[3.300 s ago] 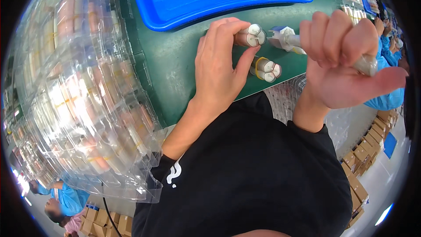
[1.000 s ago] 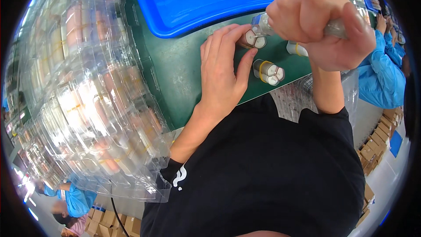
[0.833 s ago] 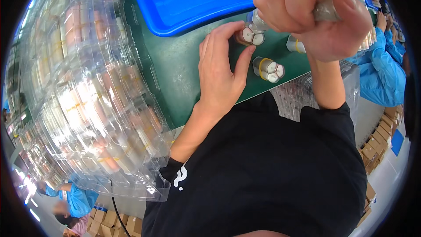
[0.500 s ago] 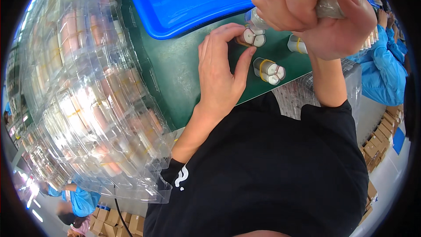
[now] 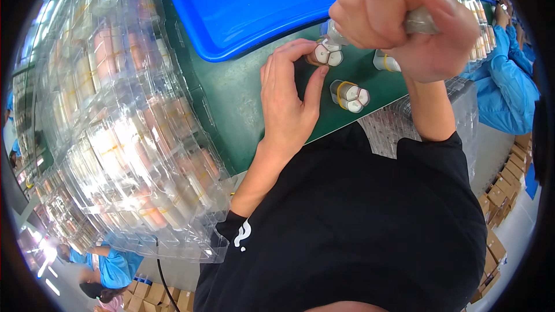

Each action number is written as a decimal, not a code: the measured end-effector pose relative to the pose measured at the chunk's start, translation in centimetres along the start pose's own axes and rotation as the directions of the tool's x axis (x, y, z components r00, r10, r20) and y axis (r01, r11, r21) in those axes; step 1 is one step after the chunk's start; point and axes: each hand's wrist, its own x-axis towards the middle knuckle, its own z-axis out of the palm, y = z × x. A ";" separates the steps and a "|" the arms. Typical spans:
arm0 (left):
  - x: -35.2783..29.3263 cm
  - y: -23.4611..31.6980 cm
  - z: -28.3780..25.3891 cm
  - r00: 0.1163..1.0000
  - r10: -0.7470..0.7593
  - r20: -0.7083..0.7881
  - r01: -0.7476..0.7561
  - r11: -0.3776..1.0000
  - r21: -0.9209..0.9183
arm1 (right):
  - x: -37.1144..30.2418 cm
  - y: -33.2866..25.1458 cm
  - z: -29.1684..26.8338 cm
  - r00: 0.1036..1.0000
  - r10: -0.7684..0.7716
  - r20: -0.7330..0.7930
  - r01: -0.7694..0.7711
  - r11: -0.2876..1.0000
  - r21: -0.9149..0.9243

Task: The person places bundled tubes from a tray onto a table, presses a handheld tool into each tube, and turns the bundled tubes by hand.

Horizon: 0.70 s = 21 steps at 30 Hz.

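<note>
The left grip [image 5: 289, 92] is partly closed, thumb and forefinger curved around a bundle of three white-ended cylinders [image 5: 327, 55]; the bundle sits right at the fingertips, forefinger at its far left edge and thumb at its near edge, its white ends facing up toward the camera. The right grip [image 5: 399, 26] is a closed fist around a translucent handle-like object [image 5: 421, 21], raised above the table [image 5: 231, 104] on the right of that bundle. The lower end of the object points down toward the bundle's far side; whether it touches, I cannot tell. A second bundle, the yellow-banded one [image 5: 351, 97], lies apart from both hands, just nearer the body than the held one. A white cylinder bundle [image 5: 387, 62] shows partly beneath the right fist. Beyond the hands lies a blue tray [image 5: 217, 53], and at the left stand piled clear plastic trays [image 5: 124, 150] with pink and white cylinders inside
</note>
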 end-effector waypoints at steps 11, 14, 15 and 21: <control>0.1 -0.2 0.0 1.000 -0.011 0.002 0.011 1.000 -0.008 | -1.5 -0.4 2.7 0.858 0.158 -0.489 0.083 0.896 0.436; 0.2 -0.1 0.4 1.000 -0.004 0.011 0.004 1.000 -0.028 | -0.5 -2.1 1.1 0.988 0.139 -0.071 -0.144 0.987 -0.072; 0.1 -0.2 0.4 1.000 -0.002 0.012 0.002 1.000 -0.025 | -0.7 -2.4 1.1 0.988 0.123 -0.092 -0.128 0.990 -0.061; 0.5 0.9 0.3 1.000 0.014 -0.001 -0.014 0.998 0.057 | -1.2 -3.2 1.7 0.983 0.046 -0.178 -0.045 0.999 0.012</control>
